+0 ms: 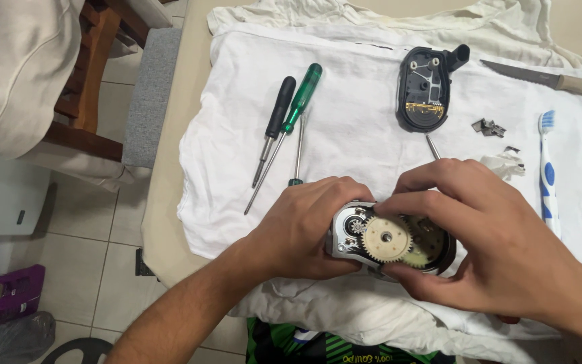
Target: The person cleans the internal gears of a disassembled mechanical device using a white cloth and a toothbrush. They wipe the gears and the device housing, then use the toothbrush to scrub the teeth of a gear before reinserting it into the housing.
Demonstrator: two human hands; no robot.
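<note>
My left hand [308, 226] grips the left side of a small metal gearbox housing [346, 244]. My right hand [479, 236] wraps its right side, with fingertips on a cream plastic gear [386, 238] that sits in the open housing. A smaller dark gear [356, 226] shows at the upper left of the housing. The gearbox is held just above a white cloth [358, 121] spread on the table. Further back on the cloth lies the gearbox's black plastic cover [426, 87], inner side up.
A black-handled screwdriver [274, 125] and a green-handled screwdriver [298, 101] lie left of centre. A knife [547, 79], a blue-and-white toothbrush [547, 172] and small metal parts [490, 127] lie at right. A wooden chair [95, 81] stands left of the table.
</note>
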